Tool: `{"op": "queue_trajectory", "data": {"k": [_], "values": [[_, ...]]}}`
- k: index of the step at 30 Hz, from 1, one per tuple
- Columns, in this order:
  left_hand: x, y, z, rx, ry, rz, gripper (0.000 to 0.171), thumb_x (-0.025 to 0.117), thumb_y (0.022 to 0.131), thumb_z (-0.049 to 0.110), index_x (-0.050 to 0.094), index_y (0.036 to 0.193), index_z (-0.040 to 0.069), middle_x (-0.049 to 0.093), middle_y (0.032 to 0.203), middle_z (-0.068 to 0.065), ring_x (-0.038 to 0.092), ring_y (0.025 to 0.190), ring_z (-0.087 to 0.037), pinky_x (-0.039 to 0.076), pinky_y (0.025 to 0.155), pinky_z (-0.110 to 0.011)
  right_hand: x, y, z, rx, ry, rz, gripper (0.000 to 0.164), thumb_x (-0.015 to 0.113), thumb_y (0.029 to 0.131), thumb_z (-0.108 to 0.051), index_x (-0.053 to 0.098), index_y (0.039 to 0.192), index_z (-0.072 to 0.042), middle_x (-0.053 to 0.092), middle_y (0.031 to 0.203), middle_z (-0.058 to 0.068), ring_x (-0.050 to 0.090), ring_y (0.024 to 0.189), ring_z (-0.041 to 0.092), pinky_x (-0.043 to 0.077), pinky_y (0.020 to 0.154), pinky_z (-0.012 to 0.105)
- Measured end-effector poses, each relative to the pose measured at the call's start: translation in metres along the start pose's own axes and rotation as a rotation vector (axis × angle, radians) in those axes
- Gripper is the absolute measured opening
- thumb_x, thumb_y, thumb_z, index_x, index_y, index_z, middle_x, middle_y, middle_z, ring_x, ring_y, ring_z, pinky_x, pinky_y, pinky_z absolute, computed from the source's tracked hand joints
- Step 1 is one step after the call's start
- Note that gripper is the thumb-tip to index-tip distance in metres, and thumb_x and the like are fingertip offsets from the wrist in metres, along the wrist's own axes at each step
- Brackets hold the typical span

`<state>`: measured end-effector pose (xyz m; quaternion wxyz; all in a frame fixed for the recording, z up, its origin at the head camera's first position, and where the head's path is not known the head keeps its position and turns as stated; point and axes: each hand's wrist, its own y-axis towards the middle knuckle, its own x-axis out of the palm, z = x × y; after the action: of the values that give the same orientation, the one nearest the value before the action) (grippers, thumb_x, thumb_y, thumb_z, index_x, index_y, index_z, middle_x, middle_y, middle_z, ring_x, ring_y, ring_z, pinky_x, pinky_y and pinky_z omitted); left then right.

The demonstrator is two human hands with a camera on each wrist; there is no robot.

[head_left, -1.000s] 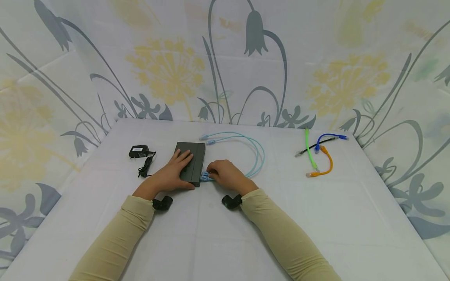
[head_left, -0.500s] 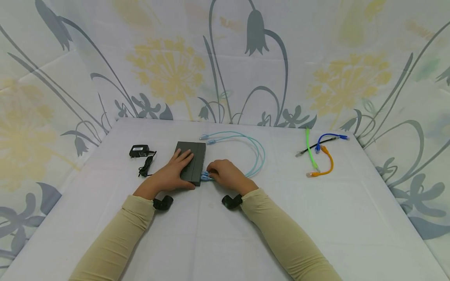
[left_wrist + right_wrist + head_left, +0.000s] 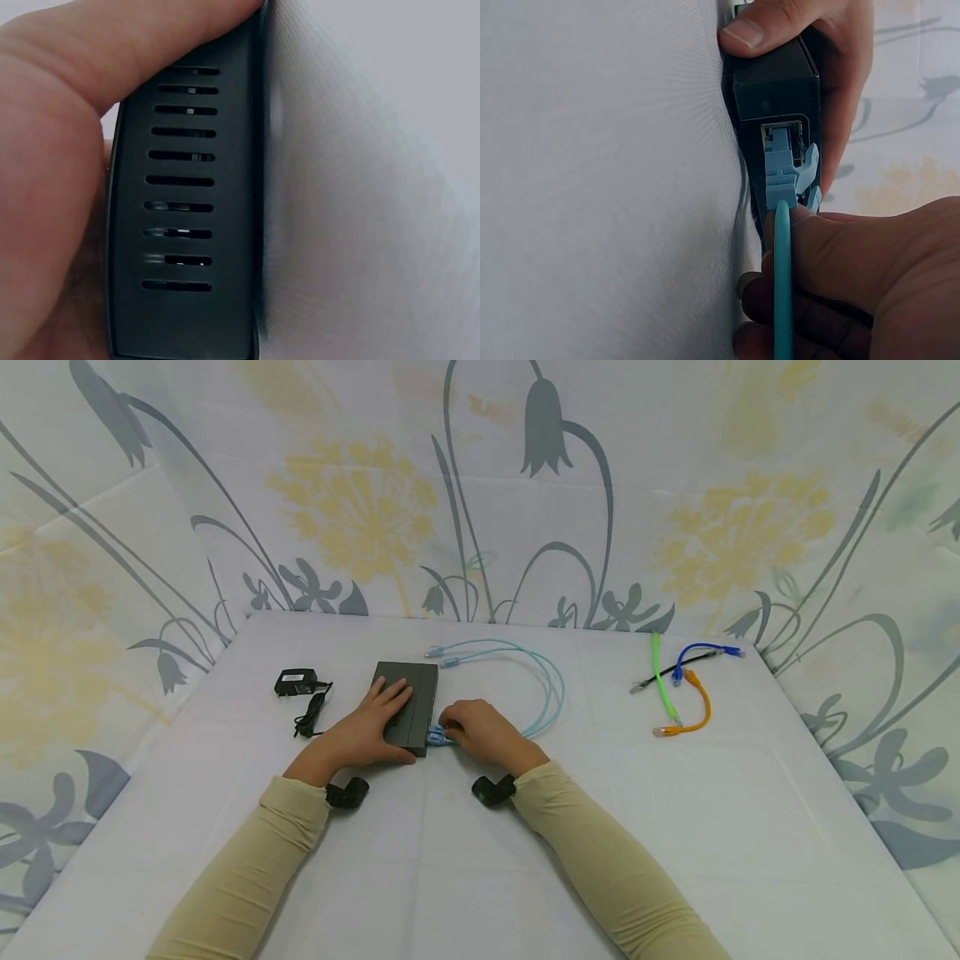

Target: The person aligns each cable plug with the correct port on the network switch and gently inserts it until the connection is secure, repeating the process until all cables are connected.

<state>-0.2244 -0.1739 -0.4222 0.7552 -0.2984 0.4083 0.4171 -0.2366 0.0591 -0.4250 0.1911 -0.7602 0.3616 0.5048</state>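
Note:
A dark grey network switch [image 3: 422,702] lies on the white-covered table. My left hand [image 3: 363,731] rests on its top with fingers spread, thumb along its near side, where the left wrist view shows vent slots [image 3: 180,181]. At its right side my right hand [image 3: 483,732] pinches a light blue network cable by its plug end; the fingertips are partly hidden. In the right wrist view one blue plug [image 3: 781,176] stands in a port, its teal cord [image 3: 782,277] running past my fingers. Part of a second plug [image 3: 814,199] shows behind it.
Two teal cables [image 3: 551,672] loop behind my right hand, their free plugs [image 3: 449,663] beyond the switch. A black power adapter [image 3: 297,682] lies left. Green [image 3: 660,681], blue [image 3: 701,649], black [image 3: 663,675] and orange [image 3: 705,710] short cables lie at the far right.

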Motion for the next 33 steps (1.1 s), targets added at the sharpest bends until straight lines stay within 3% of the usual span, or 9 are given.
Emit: {"op": "queue_trajectory", "data": {"k": [11,22,33], "values": [[-0.0007,0.0006,0.0008,0.003,0.011,0.000,0.110,0.080,0.075,0.048,0.016,0.157,0.010,0.006,0.165,-0.011,-0.009,0.150,-0.040,0.021,0.115,-0.061,0.0004,0.0021,0.0000,-0.039,-0.036,0.019,0.016,0.063,0.095,-0.013,0.071,0.107,-0.007,0.071,0.103,0.006,0.067,0.096,0.020,0.053,0.087,0.033],[0.0004,-0.0011,0.0006,0.000,0.003,-0.004,0.110,0.081,0.075,0.047,0.016,0.157,0.010,0.006,0.165,-0.011,-0.009,0.150,-0.040,0.021,0.115,-0.062,0.0024,0.0018,0.0001,-0.011,-0.004,0.006,0.018,0.063,0.095,-0.013,0.071,0.110,-0.006,0.071,0.105,0.006,0.067,0.098,0.020,0.053,0.088,0.033],[-0.0010,-0.0002,-0.0046,0.005,-0.007,-0.010,0.109,0.079,0.076,0.049,0.017,0.157,0.013,0.005,0.165,-0.007,-0.011,0.150,-0.037,0.020,0.116,-0.061,0.0027,0.0017,0.0030,-0.040,-0.017,0.010,0.019,0.063,0.094,-0.012,0.071,0.110,-0.006,0.072,0.107,0.006,0.067,0.099,0.020,0.053,0.088,0.033]]}}
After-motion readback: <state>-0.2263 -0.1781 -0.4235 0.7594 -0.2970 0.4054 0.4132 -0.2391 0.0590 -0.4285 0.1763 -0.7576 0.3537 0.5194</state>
